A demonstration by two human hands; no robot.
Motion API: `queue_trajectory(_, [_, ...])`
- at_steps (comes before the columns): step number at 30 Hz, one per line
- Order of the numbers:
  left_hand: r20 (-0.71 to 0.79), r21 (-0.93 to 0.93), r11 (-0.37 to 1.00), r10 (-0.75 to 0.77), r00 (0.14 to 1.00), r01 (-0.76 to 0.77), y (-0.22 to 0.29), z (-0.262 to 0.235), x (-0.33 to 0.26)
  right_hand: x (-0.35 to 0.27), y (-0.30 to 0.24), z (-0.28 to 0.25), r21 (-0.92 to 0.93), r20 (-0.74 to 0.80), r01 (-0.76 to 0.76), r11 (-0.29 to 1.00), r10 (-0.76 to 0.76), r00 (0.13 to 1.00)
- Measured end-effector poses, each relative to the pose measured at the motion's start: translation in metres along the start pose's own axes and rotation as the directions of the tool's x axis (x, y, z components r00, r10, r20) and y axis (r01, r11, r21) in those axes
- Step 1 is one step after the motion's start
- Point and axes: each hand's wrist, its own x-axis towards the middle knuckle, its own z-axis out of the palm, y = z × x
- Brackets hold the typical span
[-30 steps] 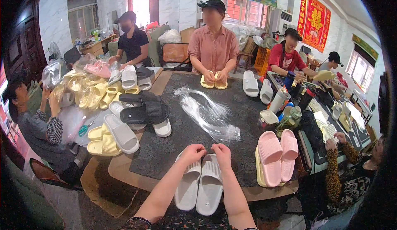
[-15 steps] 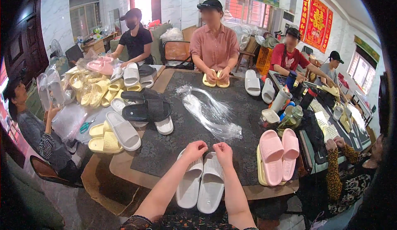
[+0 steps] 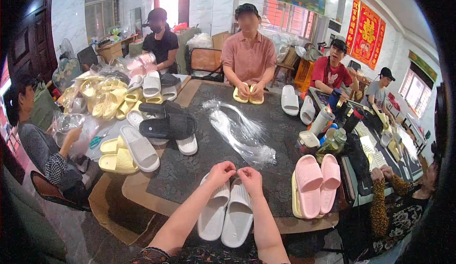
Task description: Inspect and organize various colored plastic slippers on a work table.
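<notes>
Beside the hands (image 3: 236,173), pink slippers (image 3: 317,184) lie clear.

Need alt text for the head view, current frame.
A person's left hand and right hand meet, fingertips together, over a pair of white slippers on a dark table. Pink slippers, clear plastic bags and seated co-workers surround it.

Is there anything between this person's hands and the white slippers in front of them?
Nothing visible. The left hand and right hand are right over the pair of white slippers, at its far end, fingers pinched together. The clear plastic bags lie farther up the table, apart from the pair.
</notes>
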Motion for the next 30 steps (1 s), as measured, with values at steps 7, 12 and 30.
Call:
queue_trajectory(7, [-0.028,-0.116,0.991,0.064,0.998,-0.067,-0.010,0.001,0.006,-0.004,-0.005,0.000,-0.084,0.124,0.015,0.996,-0.004,0.992])
queue_trajectory(12, [0.065,-0.078,0.996,-0.029,0.997,0.034,-0.027,0.005,0.009,0.002,0.000,-0.003,-0.020,-0.047,-0.011,1.000,0.010,0.999])
queue_trajectory(30, [0.017,-0.042,0.999,0.015,1.000,-0.015,-0.011,0.003,0.006,0.002,-0.001,-0.003,0.128,0.094,-0.136,0.982,0.125,0.988])
